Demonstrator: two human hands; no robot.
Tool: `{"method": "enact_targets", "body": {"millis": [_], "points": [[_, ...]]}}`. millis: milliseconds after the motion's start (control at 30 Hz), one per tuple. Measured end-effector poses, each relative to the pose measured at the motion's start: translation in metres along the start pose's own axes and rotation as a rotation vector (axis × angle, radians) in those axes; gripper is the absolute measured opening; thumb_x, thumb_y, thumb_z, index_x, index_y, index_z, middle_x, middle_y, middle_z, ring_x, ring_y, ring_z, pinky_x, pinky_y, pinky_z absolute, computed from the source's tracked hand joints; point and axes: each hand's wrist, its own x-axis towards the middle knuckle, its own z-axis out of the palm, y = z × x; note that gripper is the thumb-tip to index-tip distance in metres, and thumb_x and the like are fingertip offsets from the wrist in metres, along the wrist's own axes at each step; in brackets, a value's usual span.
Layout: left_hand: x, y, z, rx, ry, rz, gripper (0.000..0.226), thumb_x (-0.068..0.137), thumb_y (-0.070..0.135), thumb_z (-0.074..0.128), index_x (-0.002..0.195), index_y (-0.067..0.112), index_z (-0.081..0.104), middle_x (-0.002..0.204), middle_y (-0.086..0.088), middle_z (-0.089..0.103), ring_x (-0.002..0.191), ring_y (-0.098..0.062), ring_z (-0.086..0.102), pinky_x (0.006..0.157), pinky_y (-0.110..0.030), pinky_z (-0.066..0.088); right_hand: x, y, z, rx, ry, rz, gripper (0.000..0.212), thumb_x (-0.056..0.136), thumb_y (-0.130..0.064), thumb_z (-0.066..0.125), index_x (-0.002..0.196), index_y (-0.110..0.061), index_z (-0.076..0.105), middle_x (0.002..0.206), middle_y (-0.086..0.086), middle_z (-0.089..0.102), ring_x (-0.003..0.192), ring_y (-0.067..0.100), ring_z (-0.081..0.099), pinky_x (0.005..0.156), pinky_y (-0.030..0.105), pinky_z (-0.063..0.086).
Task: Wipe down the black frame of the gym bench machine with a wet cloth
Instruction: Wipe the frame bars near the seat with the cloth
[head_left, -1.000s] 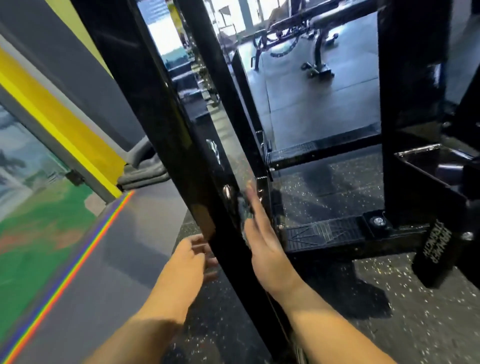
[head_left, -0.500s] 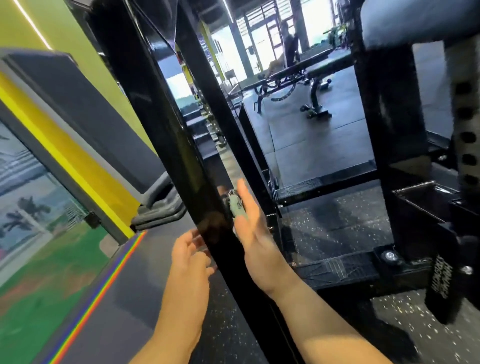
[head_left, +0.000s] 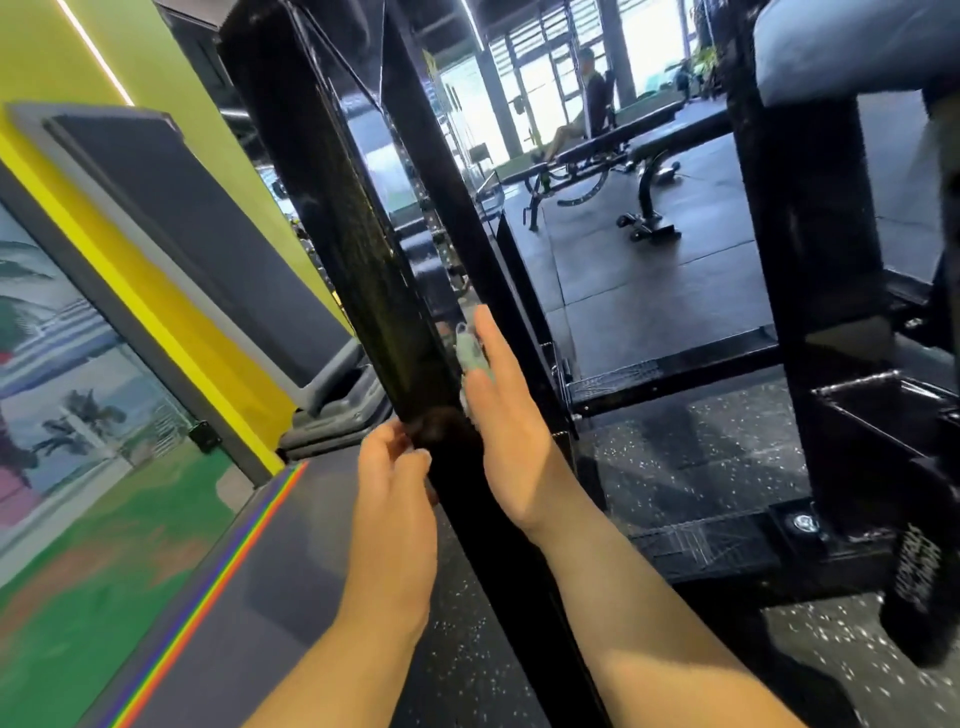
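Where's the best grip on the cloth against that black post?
Probably the cloth's free upper edge, from above on the post's right side. Only that part shows; the rest lies flat under the straight fingers of the right hand.
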Motion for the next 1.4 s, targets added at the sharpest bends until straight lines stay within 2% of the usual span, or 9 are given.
{"method": "enact_targets", "body": {"millis": [67, 200, 433, 533, 667, 767, 900, 1133, 1400], "points": [[0.003, 0.001, 0.000, 0.026, 0.022, 0.032, 0.022, 0.098, 0.022, 0.040, 0.106, 0.038, 0.053, 0.092, 0.023, 0.064, 0.091, 0.004, 0.060, 0.079, -0.028, 0.047, -0.025, 0.019, -0.010, 0.040, 0.023, 0.175, 0.039, 0.102, -0.037, 0.029, 0.134, -0.055, 0.017, 0.147, -0.024, 0.028, 0.130, -0.013, 0.032, 0.106, 0.009, 0.027], [0.001, 0.003, 0.001, 0.027, 0.039, 0.034, 0.022, 0.095, 0.032, 0.046, 0.117, 0.033, 0.050, 0.104, 0.021, 0.059, 0.098, 0.003, 0.057, 0.093, -0.038, 0.047, -0.044, 0.034, -0.020, -0.068, 0.099, 0.441, 0.040, 0.096, -0.053, 0.028, 0.134, -0.063, 0.016, 0.149, -0.019, 0.028, 0.138, 0.006, 0.026, 0.115, 0.028, 0.017], [0.002, 0.002, 0.002, 0.058, 0.067, 0.078, 0.014, 0.093, 0.033, 0.049, 0.104, 0.042, 0.047, 0.101, 0.023, 0.055, 0.093, 0.008, 0.054, 0.074, -0.016, 0.042, 0.008, -0.014, 0.005, -0.065, -0.024, -0.056, 0.051, 0.100, -0.034, 0.032, 0.144, -0.043, 0.007, 0.158, -0.018, 0.007, 0.143, -0.006, 0.007, 0.120, 0.032, 0.014], [0.002, 0.002, 0.003, 0.087, 0.064, 0.093, 0.015, 0.093, 0.032, 0.050, 0.095, 0.046, 0.043, 0.102, 0.026, 0.053, 0.088, 0.014, 0.052, 0.069, -0.010, 0.039, -0.011, 0.013, -0.009, 0.081, 0.044, 0.094, 0.038, 0.105, -0.029, 0.030, 0.136, -0.048, 0.017, 0.147, -0.025, 0.025, 0.128, -0.023, 0.025, 0.106, 0.006, 0.024], [0.004, -0.001, 0.003, 0.096, 0.055, 0.103, 0.020, 0.093, 0.032, 0.052, 0.094, 0.049, 0.042, 0.105, 0.027, 0.052, 0.093, 0.011, 0.053, 0.073, -0.012, 0.039, -0.028, 0.032, -0.021, -0.009, 0.064, 0.417, 0.041, 0.099, -0.051, 0.031, 0.137, -0.060, 0.020, 0.154, -0.014, 0.027, 0.140, 0.004, 0.025, 0.119, 0.036, 0.019], [0.010, -0.002, -0.001, 0.115, 0.036, 0.128, 0.021, 0.092, 0.033, 0.052, 0.105, 0.047, 0.043, 0.112, 0.020, 0.055, 0.101, 0.003, 0.055, 0.079, -0.017, 0.042, -0.005, 0.002, -0.008, -0.122, 0.047, 0.234, 0.054, 0.103, -0.038, 0.031, 0.149, -0.039, 0.003, 0.159, -0.013, 0.004, 0.144, 0.001, 0.005, 0.121, 0.032, 0.008], [0.013, -0.007, -0.002, 0.141, 0.009, 0.122, 0.032, 0.092, 0.037, 0.048, 0.123, 0.031, 0.045, 0.112, 0.016, 0.059, 0.099, 0.005, 0.056, 0.077, -0.016, 0.044, 0.015, -0.021, 0.009, -0.108, -0.010, -0.035, 0.042, 0.104, -0.035, 0.028, 0.131, -0.055, 0.003, 0.154, -0.025, 0.000, 0.142, -0.010, -0.002, 0.121, 0.031, 0.002], [0.016, -0.009, -0.005, 0.129, -0.021, 0.068, 0.022, 0.091, 0.040, 0.050, 0.112, 0.047, 0.046, 0.114, 0.017, 0.058, 0.106, 0.000, 0.056, 0.094, -0.031, 0.047, -0.015, 0.027, -0.017, 0.016, 0.078, 0.401, 0.038, 0.102, -0.043, 0.031, 0.138, -0.054, 0.023, 0.152, -0.008, 0.033, 0.135, 0.007, 0.033, 0.115, 0.030, 0.022], [0.015, -0.006, -0.004, 0.030, -0.043, 0.100, 0.023, 0.084, 0.036, 0.051, 0.106, 0.042, 0.053, 0.096, 0.028, 0.065, 0.090, 0.012, 0.061, 0.075, -0.017, 0.049, 0.010, -0.024, 0.018, -0.089, 0.098, -0.015, 0.043, 0.099, -0.037, 0.032, 0.135, -0.048, 0.012, 0.156, -0.019, 0.015, 0.140, -0.010, 0.009, 0.114, 0.013, 0.010]]}}
